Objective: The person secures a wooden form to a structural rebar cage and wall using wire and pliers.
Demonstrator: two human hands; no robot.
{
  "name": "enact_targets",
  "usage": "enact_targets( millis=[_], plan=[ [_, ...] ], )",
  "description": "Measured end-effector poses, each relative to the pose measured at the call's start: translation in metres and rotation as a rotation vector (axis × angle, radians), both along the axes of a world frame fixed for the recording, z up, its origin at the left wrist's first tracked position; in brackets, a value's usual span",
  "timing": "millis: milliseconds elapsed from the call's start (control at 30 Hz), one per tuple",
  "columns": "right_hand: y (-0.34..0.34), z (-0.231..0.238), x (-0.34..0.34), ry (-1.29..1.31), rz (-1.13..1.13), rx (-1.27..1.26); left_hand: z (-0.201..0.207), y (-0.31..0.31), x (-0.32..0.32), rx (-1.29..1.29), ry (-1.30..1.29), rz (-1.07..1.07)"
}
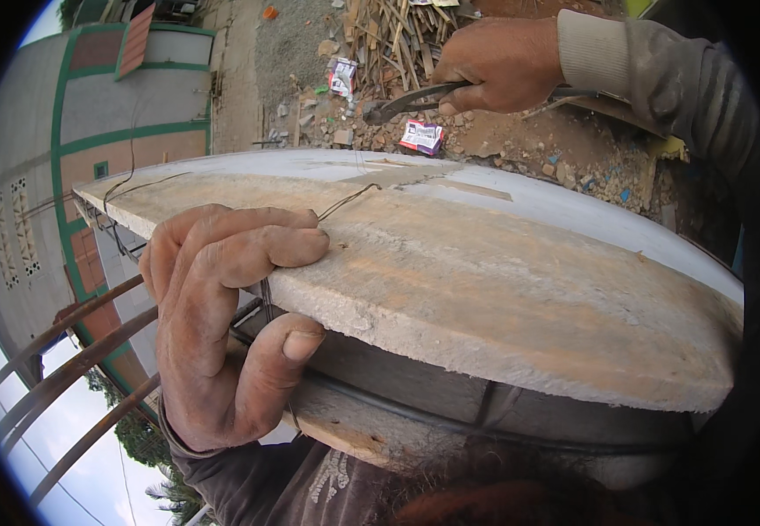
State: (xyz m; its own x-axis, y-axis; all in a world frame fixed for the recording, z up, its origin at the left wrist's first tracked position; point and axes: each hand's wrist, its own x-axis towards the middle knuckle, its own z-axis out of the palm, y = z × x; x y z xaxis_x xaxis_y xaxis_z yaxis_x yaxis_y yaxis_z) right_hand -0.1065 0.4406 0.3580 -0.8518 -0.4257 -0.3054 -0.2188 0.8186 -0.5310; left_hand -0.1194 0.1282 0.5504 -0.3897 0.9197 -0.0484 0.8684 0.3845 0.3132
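A long, rough wooden board [485,289] crosses the middle of the view, dusted with grey cement. My left hand [227,324] is closed over its left part, fingers on the upper face and thumb under the near edge. Beside those fingertips, a thin loop of tie wire [349,202] sticks up from the board. More wire hangs at the edge between finger and thumb. At the upper right, my right hand [503,66] grips dark metal pincers [397,103] by the handles. Their head points left, apart from the board and the wire.
Under the board run dark steel bars [397,412] and a second plank [354,438]. Rusty rebar [82,359] juts out at left. Far below lie a pile of wood scraps [397,39], rubble and printed bags [421,138]. A green-trimmed building [134,96] stands at left.
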Motion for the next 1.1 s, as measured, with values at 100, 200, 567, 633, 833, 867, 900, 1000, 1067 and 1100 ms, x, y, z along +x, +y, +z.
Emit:
enact_targets(
  millis=[100, 200, 567, 633, 833, 867, 900, 1000, 1067, 1100],
  plan=[
    [-0.002, 0.01, 0.008, 0.271, 0.037, 0.086, 0.003, 0.0, 0.001, -0.003, 0.003, 0.004],
    [-0.001, 0.008, 0.003, 0.343, 0.143, 0.161, -0.002, -0.002, -0.001, -0.003, 0.003, 0.0],
    [0.0, 0.023, -0.021, 0.424, 0.421, 0.059, -0.003, -0.001, -0.004, 0.003, 0.005, -0.004],
    [-0.004, 0.012, -0.026, 0.716, 0.461, 0.019, 0.002, -0.003, 0.002, 0.001, 0.019, 0.02],
    [-0.002, -0.01, -0.025, 0.997, 0.391, 0.005, -0.004, -0.001, -0.004, 0.003, 0.016, -0.005],
    [-0.006, -0.012, -0.022, 1.009, 0.396, -0.004, 0.001, 0.0, 0.001, -0.005, 0.027, 0.002],
    [-0.014, -0.016, -0.017, 1.023, 0.302, 0.058, 0.0, -0.002, 0.0, -0.004, 0.029, 0.007],
    [-0.025, -0.026, -0.009, 0.997, 0.173, 0.124, -0.001, -0.004, 0.0, -0.002, 0.028, 0.01],
    [-0.027, -0.034, -0.004, 0.952, 0.131, 0.133, -0.003, -0.003, -0.004, -0.001, 0.018, 0.001],
    [-0.027, -0.04, -0.001, 0.963, 0.107, 0.165, -0.005, -0.002, -0.005, 0.003, 0.012, 0.001]
  ],
)
